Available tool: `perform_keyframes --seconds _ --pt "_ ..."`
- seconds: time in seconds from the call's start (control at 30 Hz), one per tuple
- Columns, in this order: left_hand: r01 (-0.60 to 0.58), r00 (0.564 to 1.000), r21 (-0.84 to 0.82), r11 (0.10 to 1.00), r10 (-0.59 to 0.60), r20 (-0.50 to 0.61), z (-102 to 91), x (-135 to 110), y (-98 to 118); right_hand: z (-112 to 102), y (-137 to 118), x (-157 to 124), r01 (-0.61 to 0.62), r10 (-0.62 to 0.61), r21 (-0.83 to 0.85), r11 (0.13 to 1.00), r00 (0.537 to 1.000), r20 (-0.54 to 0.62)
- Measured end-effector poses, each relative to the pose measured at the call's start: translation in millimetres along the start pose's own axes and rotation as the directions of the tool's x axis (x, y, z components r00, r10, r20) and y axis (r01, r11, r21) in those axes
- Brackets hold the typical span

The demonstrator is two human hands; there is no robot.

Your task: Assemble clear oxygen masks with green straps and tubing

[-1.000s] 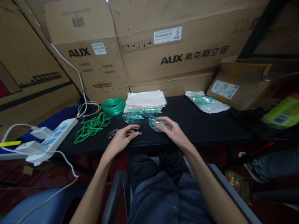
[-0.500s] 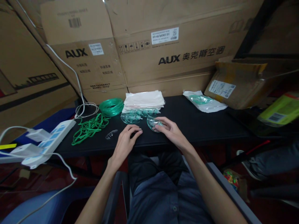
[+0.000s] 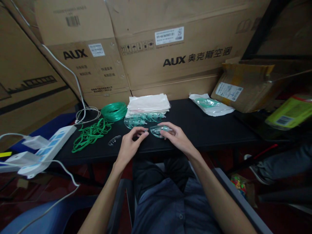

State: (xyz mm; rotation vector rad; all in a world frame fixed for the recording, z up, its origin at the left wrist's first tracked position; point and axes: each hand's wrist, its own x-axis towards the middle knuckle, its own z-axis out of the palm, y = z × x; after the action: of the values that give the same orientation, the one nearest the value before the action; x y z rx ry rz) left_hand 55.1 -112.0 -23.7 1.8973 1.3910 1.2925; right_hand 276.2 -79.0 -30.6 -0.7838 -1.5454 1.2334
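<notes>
My right hand (image 3: 175,138) grips a clear plastic mask (image 3: 157,131) with a green fitting, tilted just above the black table (image 3: 207,126). My left hand (image 3: 131,143) is beside it, fingers pinched on a small clear piece near the mask's left edge. More clear masks (image 3: 133,122) lie just behind, in front of a stack of white bags (image 3: 148,103). A small clear part (image 3: 113,140) lies on the table left of my left hand.
Green elastic straps (image 3: 90,135) and a coil of green tubing (image 3: 114,111) lie at the left. A white power strip (image 3: 46,151) with cables sits at the far left. A bagged mask (image 3: 211,104) lies at the right. Cardboard boxes (image 3: 175,48) stand behind the table.
My left hand has moved right, from flat on the table to the mask, and pinched shut. My right hand has lifted and tilted the mask.
</notes>
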Motion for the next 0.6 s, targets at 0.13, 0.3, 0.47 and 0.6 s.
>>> perform_keyframes --seconds 0.13,0.3,0.47,0.6 --pt "-0.043 0.999 -0.008 0.999 0.043 0.023 4.7 4.5 1.7 0.1 -0.1 -1.0 0.008 -0.008 -0.03 1.0 1.0 0.0" --pt "-0.072 0.995 -0.019 0.997 0.073 0.065 10.2 4.5 0.5 -0.3 0.1 -1.4 0.018 -0.017 -0.065 0.998 1.0 0.016" --pt "-0.008 0.998 -0.078 0.997 0.012 0.055 10.0 2.7 -3.9 -0.6 -0.3 -2.7 0.015 -0.009 -0.082 0.997 0.997 0.072" --pt "0.035 0.995 -0.122 0.992 -0.023 0.098 6.0 1.5 -5.3 -0.1 -2.4 -3.4 0.01 -0.001 -0.097 0.995 0.996 0.089"
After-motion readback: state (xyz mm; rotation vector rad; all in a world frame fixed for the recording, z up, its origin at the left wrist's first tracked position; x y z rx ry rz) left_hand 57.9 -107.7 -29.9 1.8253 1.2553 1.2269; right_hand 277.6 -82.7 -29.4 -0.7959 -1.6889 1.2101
